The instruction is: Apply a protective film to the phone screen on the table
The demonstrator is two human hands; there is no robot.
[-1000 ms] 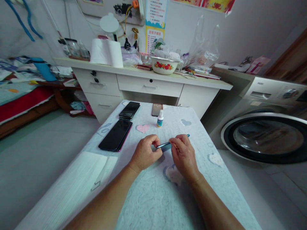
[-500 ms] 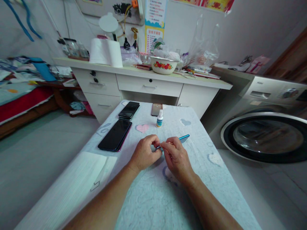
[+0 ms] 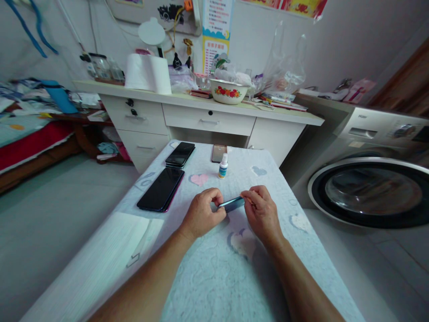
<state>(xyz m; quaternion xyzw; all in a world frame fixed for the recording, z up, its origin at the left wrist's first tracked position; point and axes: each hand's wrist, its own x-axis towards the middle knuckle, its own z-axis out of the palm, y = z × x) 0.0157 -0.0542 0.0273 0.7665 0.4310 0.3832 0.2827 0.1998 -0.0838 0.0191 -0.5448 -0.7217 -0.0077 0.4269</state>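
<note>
A blue-edged smartphone [image 3: 231, 205] is tilted on its long side over the tablecloth, its thin rim facing up. My left hand [image 3: 203, 214] is closed on the phone's left end between thumb and fingers. At the other end, my right hand [image 3: 263, 212] has its fingers pinched together against the rim. Something small and thin may be in that pinch, but I cannot make it out. Just beyond the phone stands a small white spray bottle [image 3: 223, 167] with a blue and yellow label, upright.
Dark phones lie at the left, a larger stack [image 3: 161, 190] nearer and another stack [image 3: 181, 154] behind it. A brownish phone or case [image 3: 219, 153] lies at the far edge. A bent metal clip [image 3: 133, 259] rests on the pale sheet. A washing machine [image 3: 355, 134] stands at right.
My right hand has slid right along the phone's upper rim, away from my left hand, uncovering the middle of the phone. My left hand keeps its place and grip.
</note>
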